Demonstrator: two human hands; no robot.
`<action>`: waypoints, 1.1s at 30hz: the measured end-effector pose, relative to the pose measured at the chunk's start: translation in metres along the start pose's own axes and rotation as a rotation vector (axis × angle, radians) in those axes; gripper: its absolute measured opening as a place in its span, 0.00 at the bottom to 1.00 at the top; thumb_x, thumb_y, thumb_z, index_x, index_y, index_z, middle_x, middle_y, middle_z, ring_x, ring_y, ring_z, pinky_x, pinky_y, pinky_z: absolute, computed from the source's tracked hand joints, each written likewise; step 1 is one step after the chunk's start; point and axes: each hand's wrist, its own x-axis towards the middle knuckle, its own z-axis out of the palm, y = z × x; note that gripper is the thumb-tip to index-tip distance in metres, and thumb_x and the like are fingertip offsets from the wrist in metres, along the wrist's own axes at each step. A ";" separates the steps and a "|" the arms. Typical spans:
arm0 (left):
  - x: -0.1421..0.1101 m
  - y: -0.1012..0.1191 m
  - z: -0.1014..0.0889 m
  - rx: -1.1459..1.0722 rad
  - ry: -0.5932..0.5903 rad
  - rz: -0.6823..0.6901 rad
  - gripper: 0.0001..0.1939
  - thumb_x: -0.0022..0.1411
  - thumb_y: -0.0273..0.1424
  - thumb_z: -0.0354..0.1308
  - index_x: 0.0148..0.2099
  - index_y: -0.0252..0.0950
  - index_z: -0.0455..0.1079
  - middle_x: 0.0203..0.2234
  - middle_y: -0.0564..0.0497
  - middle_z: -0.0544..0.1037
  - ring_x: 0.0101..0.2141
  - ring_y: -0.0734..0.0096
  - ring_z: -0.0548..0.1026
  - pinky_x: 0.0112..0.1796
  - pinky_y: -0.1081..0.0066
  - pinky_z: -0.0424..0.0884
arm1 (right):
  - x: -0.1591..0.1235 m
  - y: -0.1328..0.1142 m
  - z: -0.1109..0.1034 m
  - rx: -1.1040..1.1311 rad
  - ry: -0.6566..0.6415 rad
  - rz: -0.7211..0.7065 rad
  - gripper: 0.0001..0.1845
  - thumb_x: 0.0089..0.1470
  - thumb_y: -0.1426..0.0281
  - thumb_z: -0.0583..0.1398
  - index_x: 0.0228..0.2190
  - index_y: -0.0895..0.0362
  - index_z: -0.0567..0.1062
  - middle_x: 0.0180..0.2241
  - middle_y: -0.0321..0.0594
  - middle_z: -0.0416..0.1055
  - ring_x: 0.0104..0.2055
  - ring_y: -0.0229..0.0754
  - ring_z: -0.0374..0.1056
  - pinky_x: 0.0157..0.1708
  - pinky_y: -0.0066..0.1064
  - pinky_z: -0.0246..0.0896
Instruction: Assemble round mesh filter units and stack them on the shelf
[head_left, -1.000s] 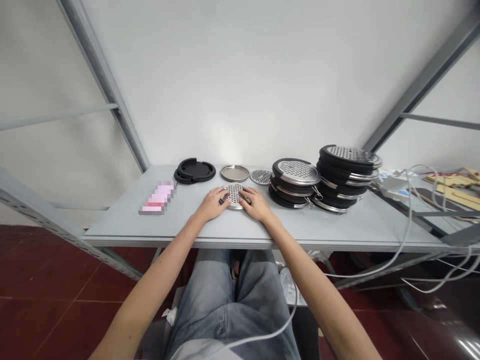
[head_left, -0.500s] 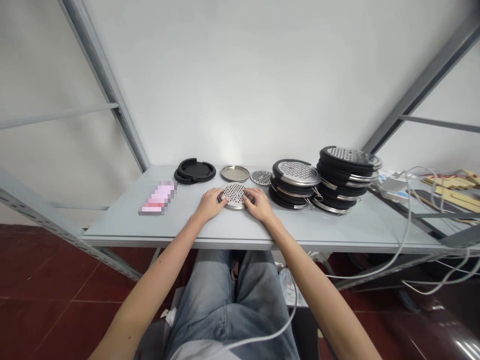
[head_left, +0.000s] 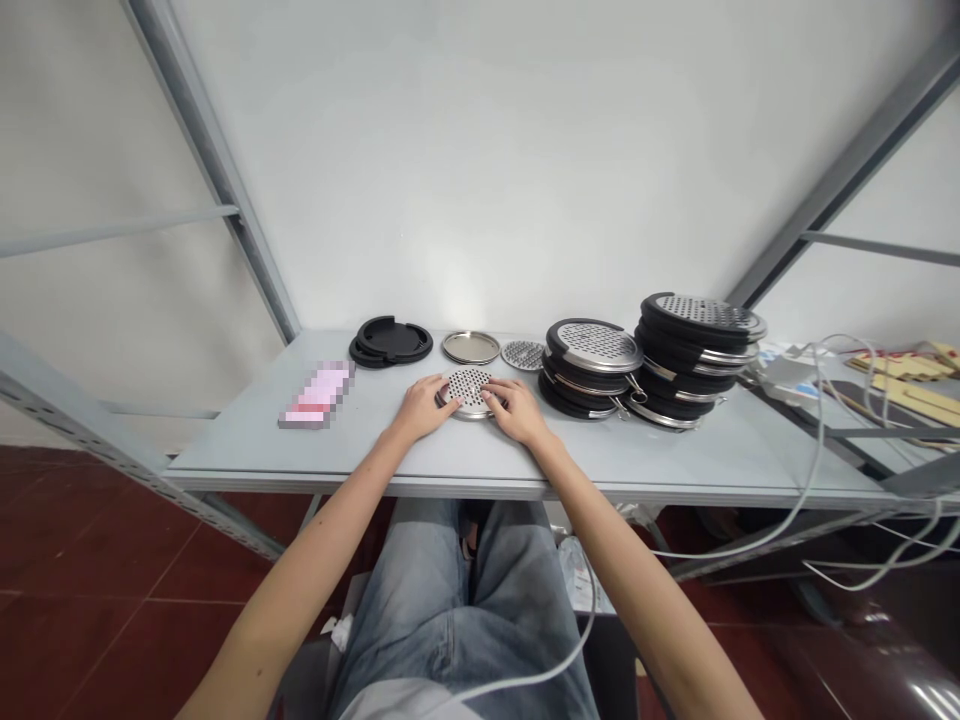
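Observation:
A round perforated metal plate (head_left: 466,392) lies flat on the grey table, with a dark rim showing at its sides. My left hand (head_left: 423,408) grips its left edge, thumb on top. On the opposite edge, my right hand (head_left: 519,408) holds it, with the thumb and fingers reaching over the holes. Just behind the plate are a shallow round metal dish (head_left: 471,346) and another perforated disc (head_left: 523,354). Black ring-like round parts (head_left: 391,340) lie behind to the left. The underside of the held plate is hidden.
Two stacks, a shorter one (head_left: 595,345) and a taller one (head_left: 699,318), of black-rimmed perforated assemblies with wire clasps stand at right. A blurred pink object (head_left: 311,395) lies at left. White cable (head_left: 817,440) crosses the table's right side. Grey metal posts (head_left: 217,180) frame the table.
Both hands stay at the plate's edges. My fingers have shifted slightly on it; the right fingertips first drew back toward the edge, then reached over the top again.

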 end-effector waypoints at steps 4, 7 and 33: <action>0.001 -0.005 0.003 -0.023 -0.016 -0.034 0.17 0.60 0.37 0.60 0.49 0.36 0.74 0.51 0.41 0.75 0.55 0.53 0.70 0.57 0.53 0.65 | 0.000 0.001 0.001 -0.007 0.008 -0.014 0.19 0.61 0.62 0.54 0.46 0.57 0.78 0.49 0.47 0.75 0.54 0.51 0.66 0.57 0.44 0.59; 0.002 -0.007 0.004 -0.030 -0.021 -0.038 0.17 0.62 0.36 0.59 0.51 0.35 0.73 0.54 0.41 0.73 0.57 0.53 0.68 0.59 0.53 0.63 | 0.000 0.002 0.003 -0.023 -0.022 -0.018 0.22 0.60 0.62 0.55 0.50 0.60 0.75 0.54 0.50 0.70 0.59 0.52 0.62 0.60 0.44 0.56; -0.002 0.003 -0.001 0.045 -0.092 -0.018 0.30 0.57 0.46 0.61 0.56 0.32 0.70 0.57 0.37 0.69 0.59 0.51 0.65 0.60 0.56 0.60 | -0.001 -0.010 -0.005 -0.073 -0.030 0.088 0.20 0.62 0.62 0.54 0.48 0.56 0.77 0.53 0.45 0.72 0.56 0.48 0.64 0.57 0.40 0.56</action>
